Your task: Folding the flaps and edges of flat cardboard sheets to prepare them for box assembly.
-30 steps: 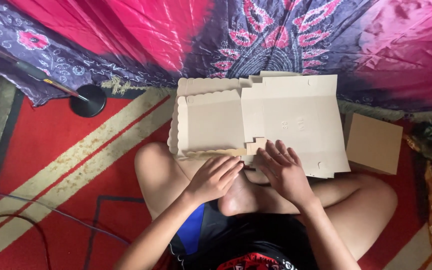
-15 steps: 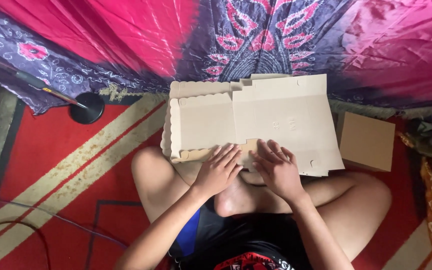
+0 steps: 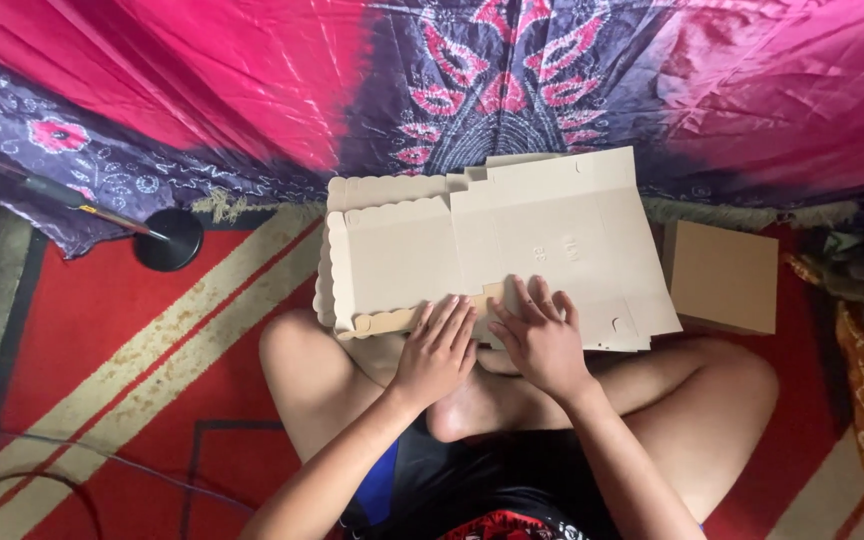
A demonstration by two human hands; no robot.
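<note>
Change: both hands have slid a little left along the near edge of the cardboard since a second ago; the sheet stays on the lap.
Black round base (image 3: 168, 240): on the red striped rug (image 3: 102, 330), well left of the cardboard.
Left hand (image 3: 436, 350): fingers spread flat, pressing a folded flap at the near edge, gripping nothing.
Flat cardboard box blank (image 3: 492, 245): unfolded, scalloped edge at left, lying across the crossed legs.
Right hand (image 3: 542, 340): fingers open, palm down on the same edge, just beside the left.
Small cardboard piece (image 3: 720, 277): on the rug, right of the blank.

Both hands (image 3: 492, 345) flat on unfolded cardboard box (image 3: 512, 240)
</note>
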